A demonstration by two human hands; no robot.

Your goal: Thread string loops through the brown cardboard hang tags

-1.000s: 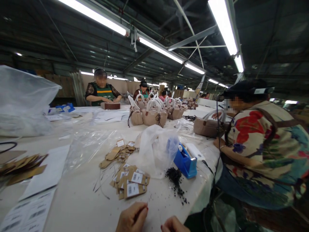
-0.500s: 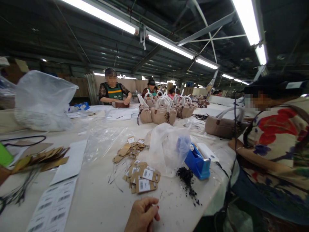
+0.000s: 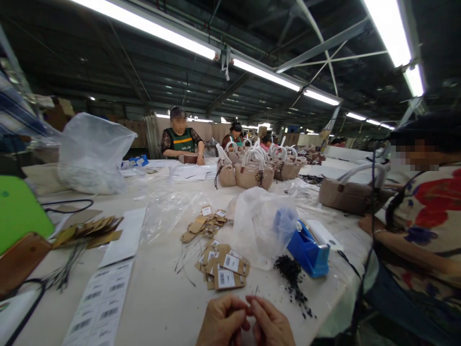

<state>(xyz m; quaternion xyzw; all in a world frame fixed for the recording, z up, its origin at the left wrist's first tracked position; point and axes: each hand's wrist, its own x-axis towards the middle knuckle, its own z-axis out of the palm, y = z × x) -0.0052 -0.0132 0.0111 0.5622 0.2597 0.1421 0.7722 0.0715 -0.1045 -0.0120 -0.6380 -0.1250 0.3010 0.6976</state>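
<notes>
Left hand (image 3: 222, 321) sits at the bottom edge over the table (image 3: 158, 307), fingers curled, fingertips meeting those of the right hand (image 3: 271, 324), which pinch a thin string (image 3: 255, 291) just below the pile of tags (image 3: 224, 269). Half a second ago only the left hand showed; the right has since come in beside it.

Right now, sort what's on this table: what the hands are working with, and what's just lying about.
In hand:
left hand and right hand, pinching a thin black string
kraft tags
black fastener pile

Lying about:
blue tape dispenser
barcode label sheet
handbags
big plastic bag
</notes>
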